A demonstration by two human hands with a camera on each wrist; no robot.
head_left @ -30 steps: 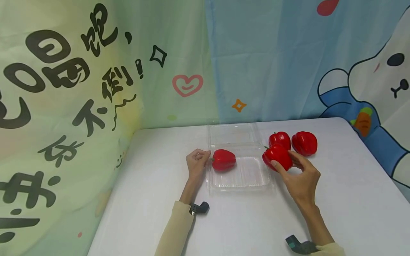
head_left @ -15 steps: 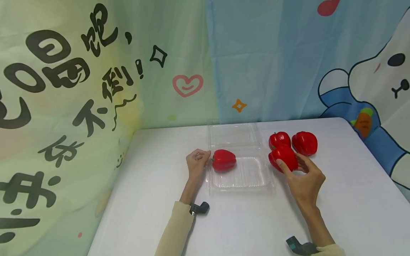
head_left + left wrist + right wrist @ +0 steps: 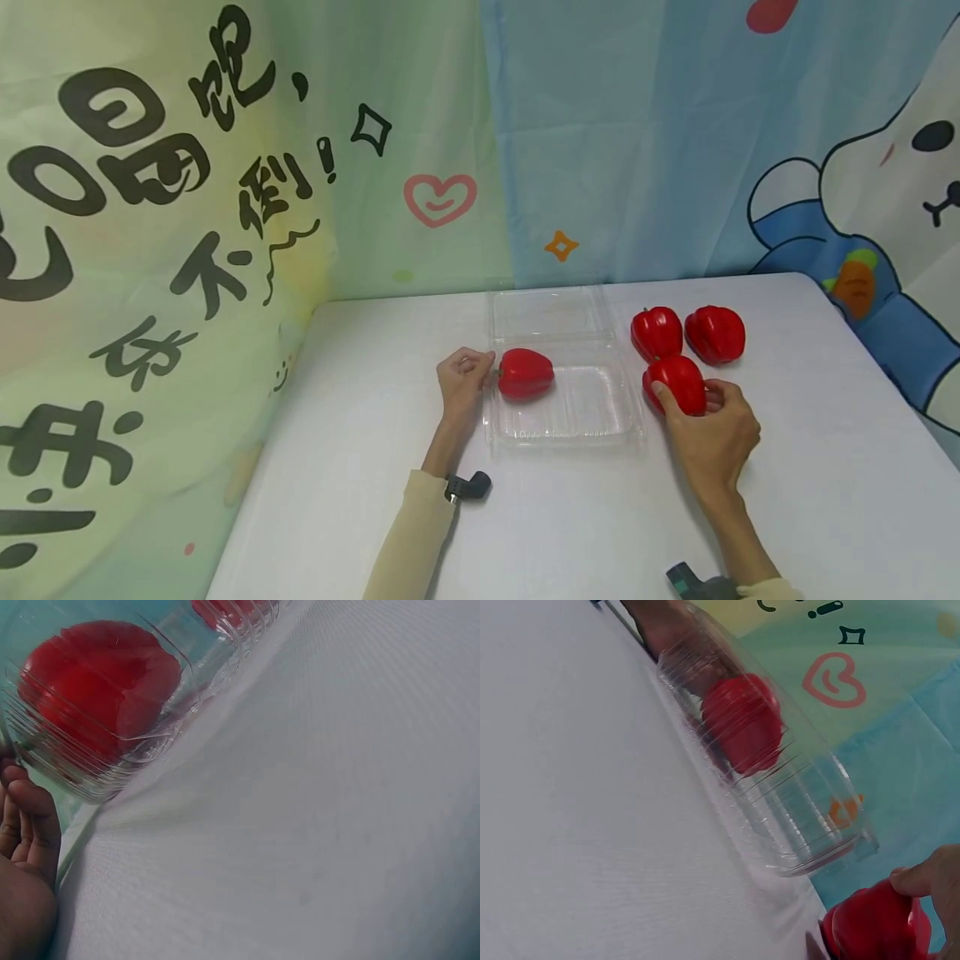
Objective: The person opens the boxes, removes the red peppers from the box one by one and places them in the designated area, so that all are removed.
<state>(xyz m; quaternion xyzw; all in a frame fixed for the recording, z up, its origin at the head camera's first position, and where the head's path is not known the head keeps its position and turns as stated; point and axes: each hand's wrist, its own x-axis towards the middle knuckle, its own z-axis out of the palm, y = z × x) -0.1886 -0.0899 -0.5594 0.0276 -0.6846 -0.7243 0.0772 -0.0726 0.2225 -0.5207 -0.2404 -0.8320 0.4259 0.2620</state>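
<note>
My right hand (image 3: 716, 433) grips a red bell pepper (image 3: 681, 385) between thumb and fingers, just right of a clear plastic clamshell container (image 3: 581, 408). In the right wrist view, the thumb (image 3: 915, 881) presses on top of this pepper. Another red bell pepper (image 3: 525, 373) lies on its side in the container's left part, stem toward the left. My left hand (image 3: 462, 382) pinches the container's left rim; its curled fingers (image 3: 37, 810) show at that edge in the left wrist view. Two more bell peppers, one (image 3: 656, 333) and another (image 3: 715, 335), sit just behind the held one.
The container's lid (image 3: 551, 315) lies folded back toward the rear of the white table (image 3: 555, 525). A printed curtain (image 3: 577, 133) hangs behind the table and along its left side. Each wrist wears a dark camera mount, such as the left one (image 3: 468, 486).
My right hand has moved right and a little toward me with its bell pepper, away from the container's edge. My left hand and the pepper in the container stay in place.
</note>
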